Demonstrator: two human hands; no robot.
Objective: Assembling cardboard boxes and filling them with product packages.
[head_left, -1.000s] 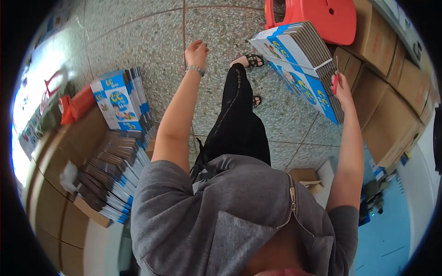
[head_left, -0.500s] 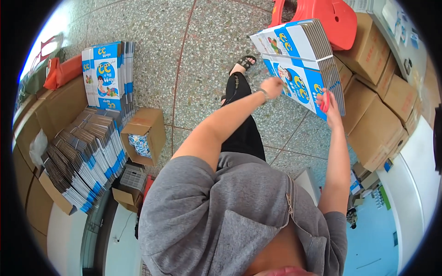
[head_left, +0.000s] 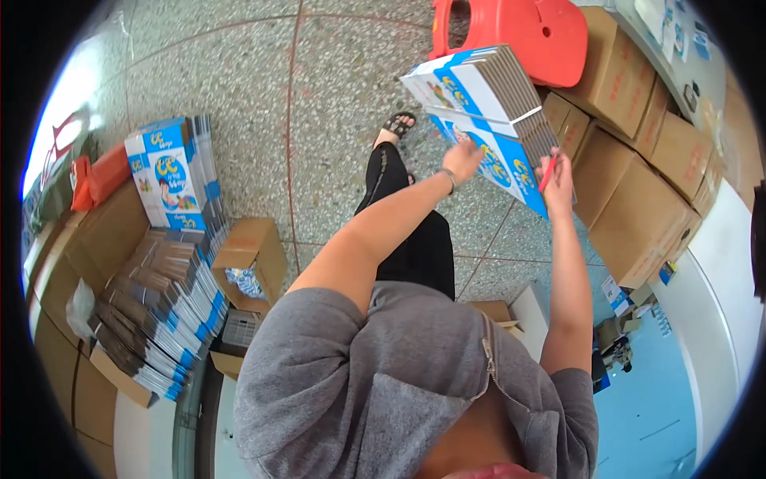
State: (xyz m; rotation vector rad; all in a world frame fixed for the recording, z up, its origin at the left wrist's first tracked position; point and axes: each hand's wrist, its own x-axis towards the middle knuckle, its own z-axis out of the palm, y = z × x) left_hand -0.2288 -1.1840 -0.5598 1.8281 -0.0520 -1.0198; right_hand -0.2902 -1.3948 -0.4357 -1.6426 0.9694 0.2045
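The right hand (head_left: 558,180) grips the lower right edge of the tilted booklet stack (head_left: 487,120) — a red pen pinched in its fingers — while the left hand (head_left: 463,160), fingers loosely spread, touches the stack's blue cover just beside it, above the stacked cardboard boxes (head_left: 638,176).

Surroundings: floor, cartons and stored stock

A red plastic stool (head_left: 533,33) stands on the speckled stone floor (head_left: 239,88). Brown cartons (head_left: 638,160) line the right side. Fanned booklet stacks (head_left: 155,315) lie left, beside a small open box (head_left: 249,254).
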